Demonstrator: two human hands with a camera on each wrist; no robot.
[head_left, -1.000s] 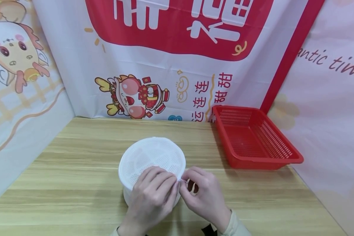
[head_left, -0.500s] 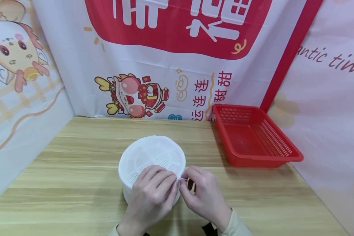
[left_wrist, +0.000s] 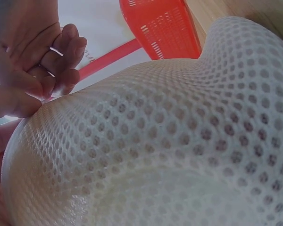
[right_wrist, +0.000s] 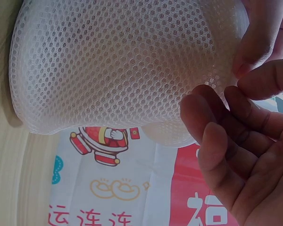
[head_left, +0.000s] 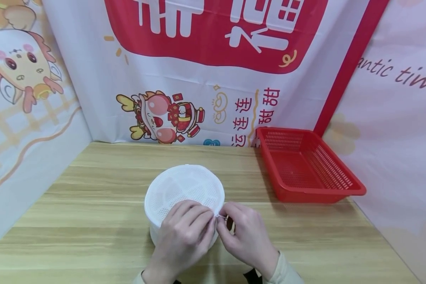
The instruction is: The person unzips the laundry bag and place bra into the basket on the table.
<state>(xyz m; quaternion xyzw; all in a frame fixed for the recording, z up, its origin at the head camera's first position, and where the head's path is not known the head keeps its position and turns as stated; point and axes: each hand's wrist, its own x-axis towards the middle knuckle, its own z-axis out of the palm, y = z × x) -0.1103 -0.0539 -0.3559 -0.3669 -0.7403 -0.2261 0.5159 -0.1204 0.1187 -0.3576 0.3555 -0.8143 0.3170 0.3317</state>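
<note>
A round white mesh laundry bag (head_left: 184,185) stands upright on the table, its flat top ringed by a thick white rim. My left hand (head_left: 188,232) lies over its near side, thumb and fingertips pinching the rim at the near right. Just right of there, my right hand (head_left: 246,232) pinches a small thin white piece, like a zip pull, that sticks out from the rim; the fingertips largely hide it. In the right wrist view, the honeycomb mesh side (right_wrist: 108,61) bulges beside both hands' fingertips. The right hand's other fingers (left_wrist: 61,56) curl loosely in the left wrist view.
A red plastic basket (head_left: 292,169) with slotted sides stands at the back right of the wood-grain table (head_left: 92,189). A white and red printed cloth (head_left: 184,75) hangs behind the table, with printed cloths at both sides.
The head view shifts slightly. Both hands keep their hold at the rim, and the bag stays in place.
</note>
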